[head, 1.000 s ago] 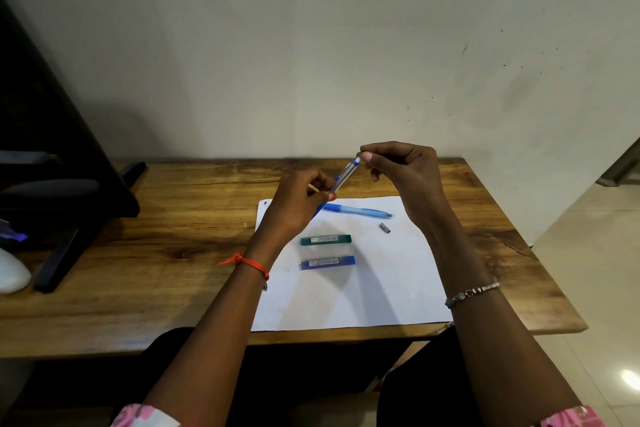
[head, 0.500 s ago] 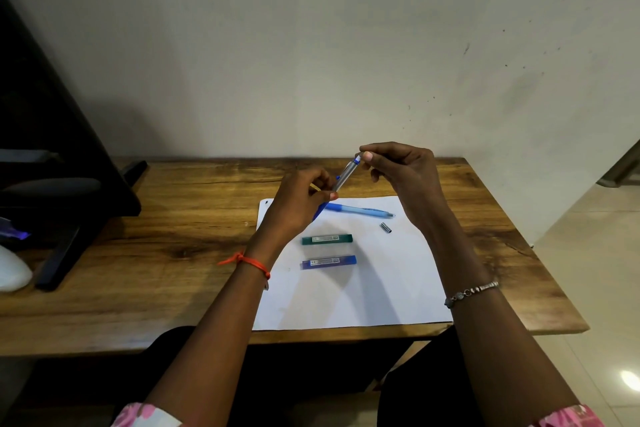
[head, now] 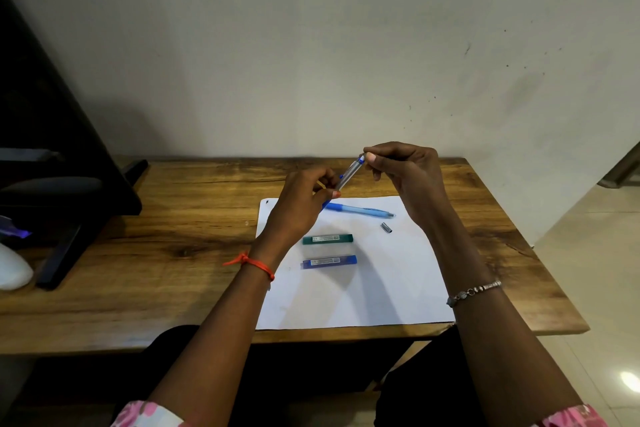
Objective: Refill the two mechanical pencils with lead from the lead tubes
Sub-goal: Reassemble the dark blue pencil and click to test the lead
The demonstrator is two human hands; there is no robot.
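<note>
My left hand (head: pixel 301 208) has its grip clenched round the lower barrel of a clear mechanical pencil (head: pixel 348 175), thumb and forefinger pinching it so that it slants up toward one o'clock, lifted above the table (head: pixel 173 236); my right hand (head: pixel 407 173) pinches the pencil's blue top end between thumb and fingertips (head: pixel 371 159), its grip closed there, though whether it holds a loose cap or only the pencil's end I cannot tell; the two hands sit close, the right at two o'clock from the left; below them a white sheet of paper (head: pixel 381 288) lies flat on the table; on the paper, at four o'clock from my left hand and partly hidden by it, the second pencil (head: pixel 360 210), blue, lies nearly level with its tip pointing to three o'clock; a small metal cap (head: pixel 386 228) lies just beside that tip, at five o'clock from it, apart from everything; at six o'clock from the blue pencil the green lead tube (head: pixel 327 239) lies level, and the blue lead tube (head: pixel 329 262) lies parallel just below it, the two near but not touching; an orange thread (head: pixel 254 263) circles my left wrist and a silver bracelet (head: pixel 474 292) my right.
</note>
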